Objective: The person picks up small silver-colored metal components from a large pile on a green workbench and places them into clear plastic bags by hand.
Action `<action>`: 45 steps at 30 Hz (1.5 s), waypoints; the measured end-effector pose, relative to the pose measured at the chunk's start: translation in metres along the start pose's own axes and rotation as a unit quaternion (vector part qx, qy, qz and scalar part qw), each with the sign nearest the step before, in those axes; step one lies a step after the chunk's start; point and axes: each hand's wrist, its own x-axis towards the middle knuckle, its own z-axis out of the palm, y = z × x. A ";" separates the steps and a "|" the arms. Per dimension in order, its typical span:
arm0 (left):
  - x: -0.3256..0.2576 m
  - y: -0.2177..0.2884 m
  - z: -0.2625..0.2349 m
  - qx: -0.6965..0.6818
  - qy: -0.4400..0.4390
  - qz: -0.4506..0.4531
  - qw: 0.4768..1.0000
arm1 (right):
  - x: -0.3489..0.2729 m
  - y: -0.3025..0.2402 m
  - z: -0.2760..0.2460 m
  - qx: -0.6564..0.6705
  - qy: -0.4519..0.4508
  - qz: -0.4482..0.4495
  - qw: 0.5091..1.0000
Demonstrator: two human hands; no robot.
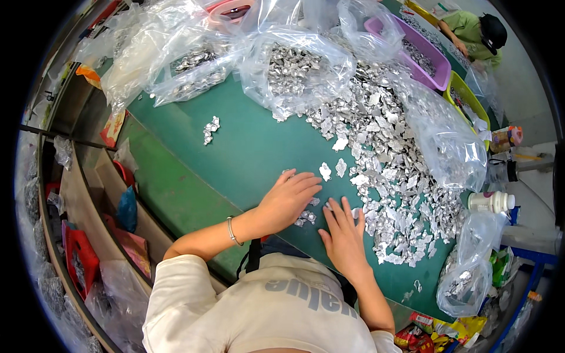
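Small silvery metal pieces [388,153] lie heaped on the green tabletop [247,141], spreading from the back down to my right. My left hand [287,201] is over the table near its front edge, its fingers stretched to the right. A little cluster of pieces [305,219] shows beside its fingertips; whatever is under the palm is hidden. Close by on the right, my right hand [344,238] lies with spread fingers at the heap's left border, touching or just above some pieces. Two loose pieces [341,167] rest beyond the hands. Farther left sits another small cluster [210,130].
Clear plastic bags of pieces [294,70] line the back. A purple basin [426,56] and a yellow-green basin [471,109] stand back right, near a person in green [471,38]. A white bottle [491,202] is at the right edge. Shelves [112,200] run along the left.
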 end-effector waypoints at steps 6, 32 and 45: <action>-0.002 0.010 0.009 -0.007 0.005 0.011 1.000 | 0.006 0.003 -0.001 -0.020 0.038 0.007 0.999; -0.013 0.040 0.030 0.054 -0.073 0.017 0.996 | 0.025 0.048 -0.007 -0.147 0.138 0.077 0.976; 0.047 0.022 0.031 0.071 0.024 0.050 0.996 | 0.011 0.054 -0.012 -0.073 0.270 0.090 0.956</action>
